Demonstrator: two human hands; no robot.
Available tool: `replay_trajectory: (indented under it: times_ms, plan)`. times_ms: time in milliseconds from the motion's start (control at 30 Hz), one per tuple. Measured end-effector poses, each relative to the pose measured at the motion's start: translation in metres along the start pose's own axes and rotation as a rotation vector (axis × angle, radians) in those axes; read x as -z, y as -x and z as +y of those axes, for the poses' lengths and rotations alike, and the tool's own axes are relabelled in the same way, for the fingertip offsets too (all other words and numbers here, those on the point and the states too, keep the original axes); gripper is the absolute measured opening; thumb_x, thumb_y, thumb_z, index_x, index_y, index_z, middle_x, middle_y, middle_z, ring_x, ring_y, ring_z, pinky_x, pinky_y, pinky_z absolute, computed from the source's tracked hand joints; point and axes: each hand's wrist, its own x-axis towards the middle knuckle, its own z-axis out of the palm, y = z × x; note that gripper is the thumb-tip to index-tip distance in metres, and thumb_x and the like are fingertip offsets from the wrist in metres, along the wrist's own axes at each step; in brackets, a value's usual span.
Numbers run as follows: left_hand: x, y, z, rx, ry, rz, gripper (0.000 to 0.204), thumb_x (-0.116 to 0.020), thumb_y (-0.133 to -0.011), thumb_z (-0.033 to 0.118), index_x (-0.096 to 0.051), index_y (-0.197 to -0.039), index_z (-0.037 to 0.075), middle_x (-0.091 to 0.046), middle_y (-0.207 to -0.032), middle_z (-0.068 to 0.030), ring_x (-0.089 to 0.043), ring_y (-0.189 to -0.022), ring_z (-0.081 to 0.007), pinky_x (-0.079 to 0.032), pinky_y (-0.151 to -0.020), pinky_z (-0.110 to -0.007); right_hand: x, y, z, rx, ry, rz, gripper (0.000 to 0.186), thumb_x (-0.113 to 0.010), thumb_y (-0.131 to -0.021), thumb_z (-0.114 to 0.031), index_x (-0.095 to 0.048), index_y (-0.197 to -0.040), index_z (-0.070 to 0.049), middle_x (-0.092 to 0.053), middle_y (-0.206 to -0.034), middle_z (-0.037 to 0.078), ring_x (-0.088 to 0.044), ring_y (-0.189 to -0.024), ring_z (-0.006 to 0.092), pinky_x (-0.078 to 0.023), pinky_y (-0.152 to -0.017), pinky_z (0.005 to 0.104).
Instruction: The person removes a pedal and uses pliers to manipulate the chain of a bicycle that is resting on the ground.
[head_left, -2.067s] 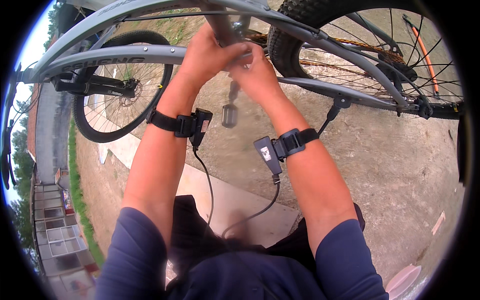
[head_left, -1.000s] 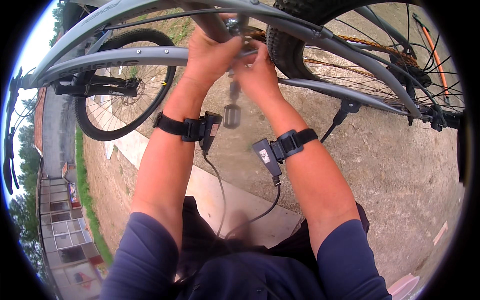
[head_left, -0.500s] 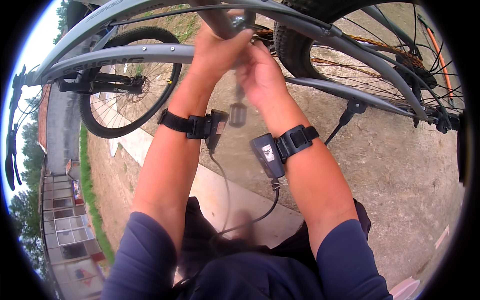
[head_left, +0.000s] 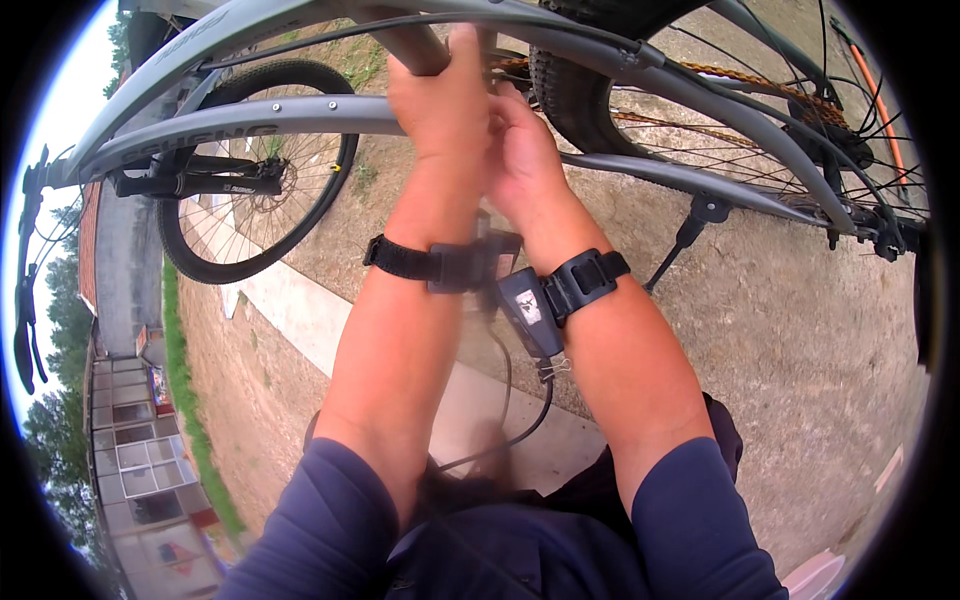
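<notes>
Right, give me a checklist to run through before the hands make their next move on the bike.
1. Left hand gripping the seat post: ok, fingers wrap the dark tube.
2. Right hand in place: ok, it sits pressed beside the left hand under the frame.
3. What the right hand holds: cannot tell, the fingers are hidden behind the left hand.
4. Kickstand down: ok, it angles to the ground.
5. Chain seated: cannot tell, only part shows, rusty along the rear wheel.
6. Wrist cables clear of the bike: ok, they hang down toward the body.
</notes>
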Motion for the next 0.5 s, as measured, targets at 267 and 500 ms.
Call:
replay_trajectory:
  times_ms: [267, 500]
  plan:
    - [0.005, -0.004, 0.0, 0.036, 0.123, -0.081, 0.026, -0.075, -0.083, 0.018, -0.061, -0.098, 0.001, -0.063, -0.087, -0.0039, -0.057, -0.075, -0.0125, -0.048, -0.068, -0.031, -0.002, 0.0, 0.0, -0.026, 0.009, 0.062, 0.015, -0.059, -0.094, -0.015, -0.056, -0.108, -0.012, -0.059, -0.089, 0.001, -0.056, -0.077, 0.013, -0.046, -0.066, 0.0269]
    - [0.009, -0.012, -0.009, -0.028, 0.065, -0.114, 0.033, -0.075, -0.082, 0.017, -0.059, -0.103, -0.003, -0.065, -0.092, -0.0083, -0.06, -0.079, -0.0157, -0.051, -0.072, -0.033, 0.001, -0.009, -0.002, -0.024, -0.015, 0.155, 0.01, -0.064, -0.089, -0.013, -0.056, -0.094, -0.014, -0.053, -0.075, 0.0, -0.048, -0.055, 0.0116, -0.04, -0.049, 0.023]
